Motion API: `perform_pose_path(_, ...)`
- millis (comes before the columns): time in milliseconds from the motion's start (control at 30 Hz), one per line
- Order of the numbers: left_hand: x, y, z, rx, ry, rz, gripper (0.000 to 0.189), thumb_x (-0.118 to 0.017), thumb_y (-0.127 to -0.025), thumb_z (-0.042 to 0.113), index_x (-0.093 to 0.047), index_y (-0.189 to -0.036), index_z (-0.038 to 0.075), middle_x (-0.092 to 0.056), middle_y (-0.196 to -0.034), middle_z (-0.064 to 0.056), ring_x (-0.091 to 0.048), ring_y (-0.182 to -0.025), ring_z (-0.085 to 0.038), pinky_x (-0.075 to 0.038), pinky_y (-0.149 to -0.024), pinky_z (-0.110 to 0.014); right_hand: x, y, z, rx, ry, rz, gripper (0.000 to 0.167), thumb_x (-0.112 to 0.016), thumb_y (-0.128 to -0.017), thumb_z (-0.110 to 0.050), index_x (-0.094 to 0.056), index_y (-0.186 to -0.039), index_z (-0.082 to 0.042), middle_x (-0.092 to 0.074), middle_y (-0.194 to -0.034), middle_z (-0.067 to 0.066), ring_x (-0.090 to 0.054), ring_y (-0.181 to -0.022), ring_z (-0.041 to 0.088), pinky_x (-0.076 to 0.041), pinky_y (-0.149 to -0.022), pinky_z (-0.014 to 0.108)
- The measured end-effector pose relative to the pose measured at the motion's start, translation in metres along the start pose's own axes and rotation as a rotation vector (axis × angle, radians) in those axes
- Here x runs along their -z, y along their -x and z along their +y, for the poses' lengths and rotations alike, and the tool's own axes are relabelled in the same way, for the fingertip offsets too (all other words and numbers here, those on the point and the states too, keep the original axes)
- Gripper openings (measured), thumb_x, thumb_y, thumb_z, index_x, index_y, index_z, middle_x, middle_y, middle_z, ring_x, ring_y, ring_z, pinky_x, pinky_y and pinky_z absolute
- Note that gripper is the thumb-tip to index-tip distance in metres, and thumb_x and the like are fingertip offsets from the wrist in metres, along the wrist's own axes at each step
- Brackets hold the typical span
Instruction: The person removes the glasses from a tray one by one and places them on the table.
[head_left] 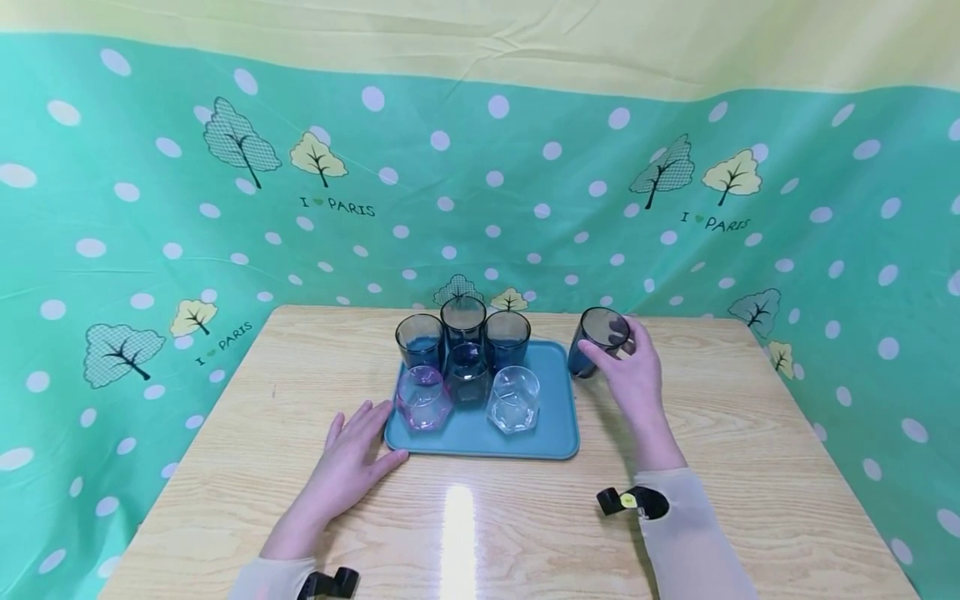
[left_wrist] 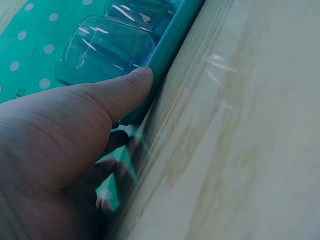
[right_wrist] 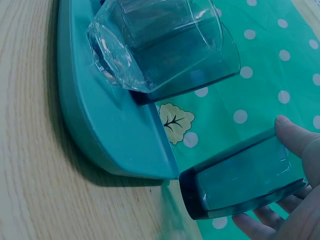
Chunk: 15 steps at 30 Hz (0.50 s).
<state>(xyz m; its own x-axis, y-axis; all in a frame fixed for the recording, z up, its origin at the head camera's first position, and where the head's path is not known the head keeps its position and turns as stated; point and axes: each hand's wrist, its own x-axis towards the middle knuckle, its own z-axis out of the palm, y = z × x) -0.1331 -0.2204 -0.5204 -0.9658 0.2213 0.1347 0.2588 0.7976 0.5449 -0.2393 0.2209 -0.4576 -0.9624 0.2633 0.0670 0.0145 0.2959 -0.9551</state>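
Beside the right edge of the blue tray point(head_left: 557, 417), my right hand point(head_left: 636, 375) grips a dark tinted glass point(head_left: 592, 342) near its rim, thumb on one side and fingers on the other. The glass point(right_wrist: 245, 175) leans somewhat; whether its base touches the table, I cannot tell. My left hand point(head_left: 352, 454) lies at the tray's front left corner, fingers extended, with the thumb point(left_wrist: 132, 87) against the rim. On the tray stand several dark tinted glasses point(head_left: 422, 340), a pinkish clear glass point(head_left: 423, 400) at front left and a clear faceted glass point(head_left: 513, 400) at front right.
The tray stands on a light wooden table point(head_left: 720, 467). Behind and at both sides hangs a green curtain point(head_left: 525, 208) with white dots and printed trees, close to the table's far edge. A small black camera is strapped to each wrist.
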Motion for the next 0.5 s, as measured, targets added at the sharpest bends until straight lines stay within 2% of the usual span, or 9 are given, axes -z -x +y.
perform_pose_path(200,-0.0004,0.0,-0.0009,-0.002,0.004,0.0,0.087,-0.083,-0.1,0.042,-0.044,-0.167,0.0,-0.048,-0.168,-0.022,-0.03,-0.162,-0.049,-0.004,-0.13,-0.073,0.0027,-0.0044,0.0069,0.003,0.004,0.028,0.094,-0.093,-0.092,-0.045,-0.045,-0.167,-0.014,-0.055,-0.16,0.012,-0.053,-0.146,0.03,-0.053,-0.114,0.048)
perform_pose_path(500,0.0003,0.0001,0.0005,-0.001,0.001,0.002,0.087,-0.083,-0.1,0.041,-0.044,-0.166,0.0,-0.048,-0.168,-0.022,-0.03,-0.161,-0.049,-0.004,-0.13,-0.073,0.0058,-0.0058,0.0091,-0.024,0.009,0.028,0.099,-0.092,-0.093,-0.046,-0.039,-0.171,-0.016,-0.05,-0.165,0.013,-0.049,-0.151,0.033,-0.048,-0.119,0.051)
